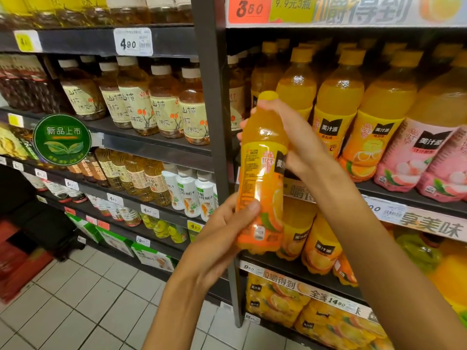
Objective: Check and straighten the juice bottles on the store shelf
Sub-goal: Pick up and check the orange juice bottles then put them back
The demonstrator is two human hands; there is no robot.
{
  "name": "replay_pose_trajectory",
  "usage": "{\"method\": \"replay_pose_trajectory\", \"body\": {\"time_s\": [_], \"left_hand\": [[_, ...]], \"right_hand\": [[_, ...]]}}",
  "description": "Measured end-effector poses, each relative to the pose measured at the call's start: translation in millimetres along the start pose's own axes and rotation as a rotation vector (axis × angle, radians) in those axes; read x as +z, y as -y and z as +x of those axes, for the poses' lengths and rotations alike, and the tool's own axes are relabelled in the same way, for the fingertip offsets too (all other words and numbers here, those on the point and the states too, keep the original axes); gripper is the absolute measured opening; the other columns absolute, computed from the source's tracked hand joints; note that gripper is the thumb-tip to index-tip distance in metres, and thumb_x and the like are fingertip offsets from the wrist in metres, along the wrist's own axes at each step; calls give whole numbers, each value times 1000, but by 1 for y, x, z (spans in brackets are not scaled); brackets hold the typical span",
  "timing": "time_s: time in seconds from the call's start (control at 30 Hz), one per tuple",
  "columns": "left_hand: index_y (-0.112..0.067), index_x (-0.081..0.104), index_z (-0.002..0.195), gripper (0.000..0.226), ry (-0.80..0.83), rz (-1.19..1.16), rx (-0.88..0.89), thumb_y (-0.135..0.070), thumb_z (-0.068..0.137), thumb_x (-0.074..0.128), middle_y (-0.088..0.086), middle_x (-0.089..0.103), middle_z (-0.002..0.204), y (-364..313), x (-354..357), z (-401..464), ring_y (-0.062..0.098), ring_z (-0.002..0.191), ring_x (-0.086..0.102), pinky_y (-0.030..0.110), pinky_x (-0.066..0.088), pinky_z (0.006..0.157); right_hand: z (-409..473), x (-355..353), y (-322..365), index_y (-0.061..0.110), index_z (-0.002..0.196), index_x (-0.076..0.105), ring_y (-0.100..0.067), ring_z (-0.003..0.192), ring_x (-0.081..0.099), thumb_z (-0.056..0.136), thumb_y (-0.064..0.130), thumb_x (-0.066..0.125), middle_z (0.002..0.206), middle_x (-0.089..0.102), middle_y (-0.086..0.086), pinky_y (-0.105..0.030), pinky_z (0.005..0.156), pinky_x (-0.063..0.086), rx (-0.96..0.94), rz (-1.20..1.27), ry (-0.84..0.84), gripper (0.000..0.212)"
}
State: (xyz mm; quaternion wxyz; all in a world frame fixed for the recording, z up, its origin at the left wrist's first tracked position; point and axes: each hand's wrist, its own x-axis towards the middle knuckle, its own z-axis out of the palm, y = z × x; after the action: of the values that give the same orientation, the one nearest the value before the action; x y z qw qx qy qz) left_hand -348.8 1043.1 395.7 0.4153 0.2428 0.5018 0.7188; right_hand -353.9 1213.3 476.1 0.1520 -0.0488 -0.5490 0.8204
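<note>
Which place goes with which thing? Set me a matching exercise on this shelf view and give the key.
Things:
1. orange juice bottle
2. pink bottles
3. round green sign
4. white bottles

Places:
A. left shelf edge
B. held in both hands
C. right bay, beside the shelved orange bottles
D. left bay, lower shelf

Pairs: 1-B, 2-C, 3-A, 4-D

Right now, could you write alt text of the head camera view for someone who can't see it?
Two hands hold an orange juice bottle off a store shelf: the left hand grips its base, the right hand its neck. Behind it, rows of orange juice bottles and pink-labelled bottles fill the right-hand shelves, with tea bottles on the left.
</note>
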Motion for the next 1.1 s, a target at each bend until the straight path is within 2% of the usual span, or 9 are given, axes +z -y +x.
{"method": "replay_pose_trajectory", "body": {"time_s": [0.13, 0.23, 0.33, 0.6, 0.67, 0.77, 0.87, 1.0, 1.1], "left_hand": [[-46, 64, 101, 34, -43, 298, 151, -33, 72, 75, -6, 73, 103, 2, 1, 6, 12, 96, 69, 21, 55, 74], [-52, 64, 95, 35, -45, 321, 261, -37, 66, 77, -7, 73, 100, 7, 3, 12, 12, 92, 70, 19, 54, 73], [-52, 60, 102, 43, -55, 376, 327, -37, 65, 76, -6, 71, 103, 11, 2, 18, 13, 94, 69, 22, 55, 75], [-31, 48, 127, 64, -130, 609, 461, -30, 71, 79, -1, 64, 114, 23, 0, 36, 15, 103, 63, 37, 56, 82], [-34, 47, 124, 62, -186, 729, 484, -30, 71, 77, -5, 59, 119, 23, 0, 42, 5, 112, 56, 23, 50, 90], [-33, 53, 110, 50, -223, 804, 464, -23, 65, 72, -10, 61, 104, 20, 3, 51, -2, 96, 58, 8, 45, 75], [-19, 60, 107, 44, -167, 823, 451, -23, 65, 75, -5, 66, 98, 18, 0, 56, 8, 93, 63, 27, 52, 76], [-35, 56, 117, 56, -44, 699, 476, -25, 68, 82, -21, 66, 111, 13, -1, 47, -1, 104, 62, 12, 48, 81], [-44, 60, 113, 51, 46, 551, 455, -22, 70, 79, -15, 68, 111, 12, 1, 38, 6, 103, 65, 16, 52, 79]], "right_hand": [[-9, 0, 1, 6, 98, 60, -26, 80, 72, 94, 24, 56, 85, 73, -11, -33, 67, 58, -167, -125, -30, 18], [-15, -4, -1, 7, 110, 61, -28, 96, 70, 88, 34, 59, 102, 72, -12, -43, 84, 57, -194, -156, -62, 35], [-25, -7, -1, 8, 120, 57, -28, 99, 69, 84, 31, 59, 106, 72, -10, -46, 86, 56, -230, -175, 39, 42], [-51, -8, -1, 10, 100, 59, -25, 93, 67, 75, 20, 63, 97, 68, -3, -36, 81, 53, -517, -329, 242, 28], [-57, -9, -3, 12, 97, 59, -27, 96, 65, 74, 20, 64, 98, 65, -8, -37, 84, 51, -594, -463, 260, 25], [-65, -12, -10, 12, 93, 61, -28, 97, 60, 73, 16, 67, 99, 63, -14, -37, 85, 49, -628, -565, 327, 21], [-70, -15, -10, 15, 92, 63, -26, 97, 60, 73, 13, 69, 99, 63, -12, -36, 84, 48, -627, -608, 374, 20], [-71, -18, -3, 17, 96, 63, -24, 99, 63, 76, 19, 67, 101, 66, -5, -34, 84, 51, -579, -526, 309, 21], [-66, -20, 4, 21, 101, 65, -19, 101, 67, 79, 29, 61, 103, 70, 3, -31, 83, 52, -497, -406, 229, 24]]}}
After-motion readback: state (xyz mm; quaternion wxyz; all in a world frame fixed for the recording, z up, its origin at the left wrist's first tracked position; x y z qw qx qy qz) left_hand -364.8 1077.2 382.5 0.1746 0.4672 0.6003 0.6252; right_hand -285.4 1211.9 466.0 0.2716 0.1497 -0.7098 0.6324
